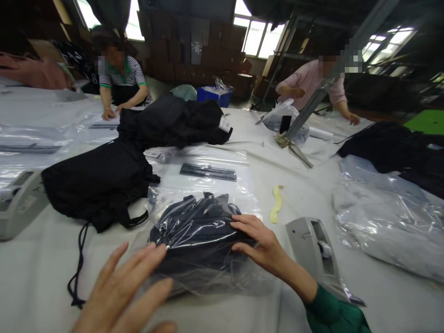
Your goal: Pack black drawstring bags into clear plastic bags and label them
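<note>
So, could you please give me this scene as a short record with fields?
Centre: clear plastic bag with dark fabric inside
Left hand: fingers spread, near bag's left side, contact unclear
Right hand: fingers on bag's right side
Left: black fabric item with cord
Right: yellow strip, gray dispenser
Across table: person in stripes, person in pink

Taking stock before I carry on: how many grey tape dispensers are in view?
2: one dispenser to the right of the right hand; another dispenser at the left edge, partly cut off. Others may be hidden.
</note>
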`<action>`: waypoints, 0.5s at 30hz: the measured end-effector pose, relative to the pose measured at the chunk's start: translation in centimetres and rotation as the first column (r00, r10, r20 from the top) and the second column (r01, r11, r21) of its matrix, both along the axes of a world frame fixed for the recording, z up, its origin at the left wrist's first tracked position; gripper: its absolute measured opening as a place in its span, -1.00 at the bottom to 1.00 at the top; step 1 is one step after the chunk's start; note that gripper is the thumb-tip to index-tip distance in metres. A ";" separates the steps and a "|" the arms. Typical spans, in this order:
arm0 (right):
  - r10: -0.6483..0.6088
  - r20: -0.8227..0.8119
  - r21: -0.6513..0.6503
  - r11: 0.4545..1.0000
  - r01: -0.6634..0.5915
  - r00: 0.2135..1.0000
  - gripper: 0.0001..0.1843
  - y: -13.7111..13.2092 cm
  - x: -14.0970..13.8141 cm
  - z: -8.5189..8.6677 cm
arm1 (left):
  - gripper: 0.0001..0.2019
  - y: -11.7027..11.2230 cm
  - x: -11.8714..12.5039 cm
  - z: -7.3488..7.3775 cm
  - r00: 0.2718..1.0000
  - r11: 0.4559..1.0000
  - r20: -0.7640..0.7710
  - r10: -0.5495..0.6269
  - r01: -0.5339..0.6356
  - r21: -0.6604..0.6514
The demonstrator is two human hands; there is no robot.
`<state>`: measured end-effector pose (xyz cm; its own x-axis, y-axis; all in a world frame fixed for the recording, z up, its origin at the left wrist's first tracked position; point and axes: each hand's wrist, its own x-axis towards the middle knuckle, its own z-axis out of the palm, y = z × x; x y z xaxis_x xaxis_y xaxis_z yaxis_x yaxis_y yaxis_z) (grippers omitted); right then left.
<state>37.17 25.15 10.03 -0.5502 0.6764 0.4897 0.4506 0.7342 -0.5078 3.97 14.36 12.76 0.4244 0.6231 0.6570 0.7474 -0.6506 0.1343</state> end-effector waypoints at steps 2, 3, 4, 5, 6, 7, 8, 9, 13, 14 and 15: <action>-0.011 -0.031 -0.033 0.999 0.010 0.999 -0.53 -0.3 0.0 -0.1 | -0.55 0.6 3.0 -0.6 0.998 0.998 -0.066 0.000 0.004 0.068; -0.016 -0.047 -0.058 0.998 0.013 0.999 -0.52 -0.4 0.1 -0.2 | -0.52 1.4 4.0 -1.4 0.995 0.998 -0.095 0.025 -0.020 0.053; -0.023 -0.065 -0.091 0.996 0.017 0.998 -0.52 -0.4 0.3 -0.3 | -0.51 2.5 4.7 -2.3 0.995 0.998 -0.091 0.051 -0.047 0.037; -0.037 -0.087 -0.128 0.991 0.026 0.996 -0.53 -0.4 0.5 -0.5 | -0.54 3.7 4.9 -3.2 0.996 0.998 -0.070 0.051 -0.049 0.028; -0.059 -0.115 -0.168 0.985 0.039 0.992 -0.55 -0.3 0.8 -0.8 | -0.57 4.8 4.8 -4.2 0.998 0.999 -0.039 0.040 -0.039 0.028; -0.085 -0.147 -0.207 0.977 0.053 0.985 -0.57 -0.1 1.1 -1.0 | -0.60 5.7 4.5 -5.1 1.000 0.999 -0.002 0.021 -0.021 0.029; -0.111 -0.178 -0.245 0.967 0.065 0.978 -0.59 0.0 1.3 -1.3 | -0.63 6.3 4.1 -5.8 1.000 1.000 0.030 -0.005 0.004 0.029; -0.133 -0.204 -0.281 0.957 0.072 0.970 -0.59 0.2 1.5 -1.6 | -0.64 6.7 3.7 -6.2 0.998 0.999 0.057 -0.027 0.025 0.025; -0.165 -0.255 -0.387 0.920 0.056 0.953 -0.61 0.0 1.8 -1.8 | -0.68 6.5 2.9 -6.5 0.991 0.998 0.124 -0.058 0.059 0.000; -0.193 -0.250 -0.396 0.915 0.082 0.949 -0.62 -0.4 2.2 -1.6 | -0.68 6.3 3.0 -6.4 0.989 0.998 0.133 -0.059 0.059 0.000; -0.246 -0.236 -0.396 0.908 0.138 0.940 -0.63 -0.9 2.9 -1.3 | -0.68 6.1 3.1 -6.3 0.988 0.998 0.142 -0.059 0.060 -0.001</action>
